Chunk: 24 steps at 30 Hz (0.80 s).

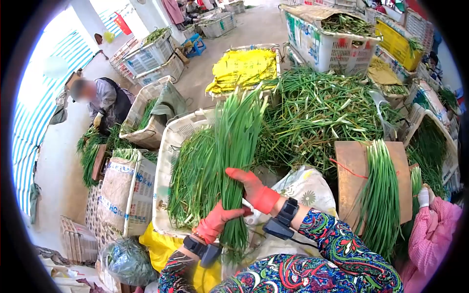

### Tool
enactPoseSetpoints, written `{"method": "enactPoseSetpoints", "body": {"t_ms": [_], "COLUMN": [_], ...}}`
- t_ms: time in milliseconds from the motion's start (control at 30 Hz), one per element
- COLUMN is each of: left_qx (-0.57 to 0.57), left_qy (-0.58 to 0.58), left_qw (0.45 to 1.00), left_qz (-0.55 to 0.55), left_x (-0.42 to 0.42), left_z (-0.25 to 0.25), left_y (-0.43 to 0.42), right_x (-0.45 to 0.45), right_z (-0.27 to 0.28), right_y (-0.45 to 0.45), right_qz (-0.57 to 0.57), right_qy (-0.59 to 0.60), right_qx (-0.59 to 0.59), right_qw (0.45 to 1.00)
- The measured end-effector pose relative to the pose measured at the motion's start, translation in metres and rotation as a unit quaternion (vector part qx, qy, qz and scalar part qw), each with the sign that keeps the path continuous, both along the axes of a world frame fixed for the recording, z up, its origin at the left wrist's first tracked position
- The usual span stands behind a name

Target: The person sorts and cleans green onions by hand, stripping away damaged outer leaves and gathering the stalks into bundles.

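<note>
Handling of long green stalks, seen from the worker's head. The largest mass is a loose heap of stalks (322, 112), tangled and mixed with pale ends, beyond and to the right of the hands. Left of it stands a white crate (160, 188) with slatted walls, partly filled with loose greens (193, 171). At the left, a person (110, 100) bends near another crate of greens (146, 115). The bunch of green stalks (237, 136) is held nearly upright in front of the crate's right side, its upper end leaning slightly right and showing pale tips. A brown board (348, 198) lies to the right; across it rests a bundle (381, 190), pale ends uppermost and leaves hanging past the near edge. Yellow sacking (244, 68) covers a container farther back. Both hands wear red gloves. The right hand (256, 191) is closed about the bunch at its right side, 1 digit across the near face, other fingers partly hidden. The left hand (219, 222) grips lower down, fingers wrapped across the front. Smallest are 2 dark wrist devices: 1 on the right wrist (287, 211), 1 on the left (194, 245).
</note>
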<state>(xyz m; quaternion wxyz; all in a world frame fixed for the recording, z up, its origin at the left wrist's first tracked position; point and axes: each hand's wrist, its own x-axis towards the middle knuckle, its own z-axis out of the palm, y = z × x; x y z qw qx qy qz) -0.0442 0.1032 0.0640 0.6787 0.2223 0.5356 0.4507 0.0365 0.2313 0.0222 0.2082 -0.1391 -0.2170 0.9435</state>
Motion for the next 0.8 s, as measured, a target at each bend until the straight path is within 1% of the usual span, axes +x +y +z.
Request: {"method": "enactPoseSetpoints", "body": {"t_ms": [100, 133, 167, 200, 233, 267, 300, 333, 367, 400, 433, 467, 500, 533, 567, 600, 667, 700, 733, 800], "left_qx": [-0.018, -0.016, -0.003, -0.026, -0.022, -0.018, -0.041, -0.072, -0.080, -0.089, -0.092, -0.095, -0.093, -0.105, -0.126, -0.147, -0.107, -0.086, -0.095, -0.113], "left_qy": [0.009, 0.011, 0.035, 0.055, 0.072, 0.089, 0.125, 0.128, 0.131, 0.135, 0.168, 0.200, 0.195, 0.228, 0.239, 0.250, 0.315, 0.347, 0.345, 0.340], "left_qw": [1.000, 1.000, 0.999, 0.998, 0.996, 0.993, 0.987, 0.988, 0.988, 0.987, 0.981, 0.975, 0.976, 0.967, 0.962, 0.957, 0.942, 0.932, 0.932, 0.932], "left_qz": [0.011, 0.023, -0.008, -0.006, -0.042, -0.081, -0.090, -0.044, -0.033, -0.022, -0.030, -0.036, -0.031, -0.038, -0.033, -0.028, -0.047, -0.057, -0.056, -0.054], "left_x": [-0.001, -0.006, -0.015, -0.019, -0.029, -0.039, -0.041, -0.039, -0.043, -0.051, -0.058, -0.066, -0.075, -0.074, -0.072, -0.069, -0.069, -0.068, -0.066, -0.061], "left_z": [0.009, 0.010, 0.001, 0.003, -0.003, -0.009, -0.010, -0.008, -0.017, -0.030, -0.047, -0.066, -0.089, -0.092, -0.096, -0.099, -0.116, -0.122, -0.121, -0.118], "left_y": [-0.022, -0.033, -0.043, -0.054, -0.063, -0.072, -0.080, -0.088, -0.098, -0.108, -0.117, -0.127, -0.137, -0.137, -0.137, -0.138, -0.142, -0.142, -0.141, -0.140], "right_x": [0.016, 0.015, 0.022, 0.026, 0.029, 0.026, 0.035, 0.047, 0.041, 0.033, 0.042, 0.044, 0.050, 0.052, 0.060, 0.063, 0.074, 0.081, 0.091, 0.114], "right_z": [0.017, 0.023, 0.031, 0.016, 0.018, 0.017, 0.013, 0.007, -0.035, -0.078, -0.026, -0.028, -0.061, -0.050, -0.039, -0.038, -0.019, -0.016, -0.013, 0.007], "right_y": [0.000, 0.008, 0.022, 0.038, 0.048, 0.061, 0.070, 0.080, 0.107, 0.123, 0.101, 0.102, 0.122, 0.122, 0.118, 0.126, 0.145, 0.169, 0.190, 0.204], "right_qz": [-0.019, -0.042, -0.005, -0.014, -0.055, -0.150, -0.062, 0.026, 0.019, 0.017, -0.004, -0.107, 0.005, 0.113, 0.077, 0.089, 0.013, -0.032, -0.077, -0.185], "right_qy": [0.131, 0.203, 0.210, 0.168, 0.155, 0.136, 0.175, 0.212, 0.087, -0.038, -0.085, -0.179, -0.090, 0.004, -0.118, -0.114, -0.115, -0.085, -0.056, -0.031], "right_qx": [-0.068, -0.060, -0.111, -0.146, -0.124, -0.124, -0.103, -0.082, -0.113, -0.143, -0.178, -0.124, -0.059, 0.007, -0.031, -0.041, -0.027, -0.045, -0.064, -0.041], "right_qw": [0.989, 0.977, 0.971, 0.975, 0.978, 0.971, 0.977, 0.973, 0.990, 0.989, 0.980, 0.970, 0.994, 0.994, 0.990, 0.989, 0.993, 0.995, 0.993, 0.981]}}
